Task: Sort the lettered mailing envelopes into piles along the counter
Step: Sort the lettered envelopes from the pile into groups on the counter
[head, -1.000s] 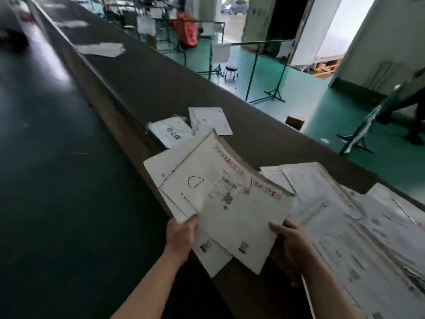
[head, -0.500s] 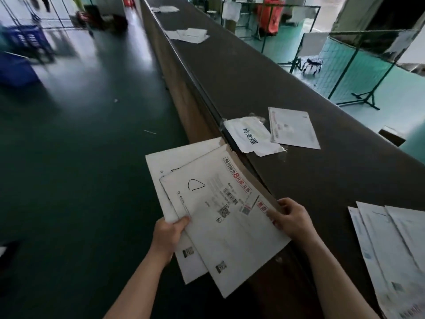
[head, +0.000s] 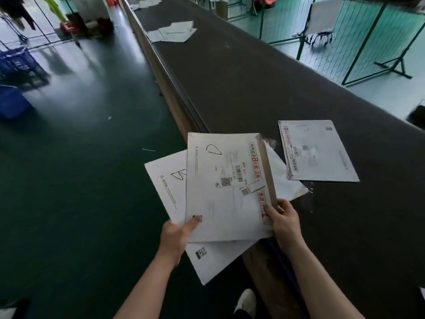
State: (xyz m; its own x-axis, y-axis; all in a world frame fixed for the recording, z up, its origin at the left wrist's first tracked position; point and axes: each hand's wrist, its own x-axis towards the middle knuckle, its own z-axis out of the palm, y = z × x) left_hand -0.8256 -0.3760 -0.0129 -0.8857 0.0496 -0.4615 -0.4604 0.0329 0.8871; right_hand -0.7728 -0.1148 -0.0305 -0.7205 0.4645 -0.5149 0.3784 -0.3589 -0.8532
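So the person's got two envelopes fanned out just off the near edge of the long dark worktop (head: 253,88). The left hand (head: 177,238) pinches both at their bottom left corner, thumb on top. The right hand (head: 284,223) pinches the bottom right edge of the top one, a white paper mailing envelope with a brown flap strip and a hand-drawn D (head: 225,187). Under it sits a plain white envelope marked with what looks like a B (head: 169,180), skewed out to the left.

The bit that matters: the D envelope's long axis runs away from the person, roughly along the worktop edge, and the worktop lies to its right, so the right hand is the nearer one to carry it over.

Just beyond the D envelope, on the worktop, there's a white sheet (head: 282,178) mostly hidden behind it, with a white printed mailer (head: 317,150) lying flat beside that. Farther up the worktop is a loose pile of white envelopes (head: 172,32), and another one (head: 146,3) way at the far end. Guessing the D goes to one of those.
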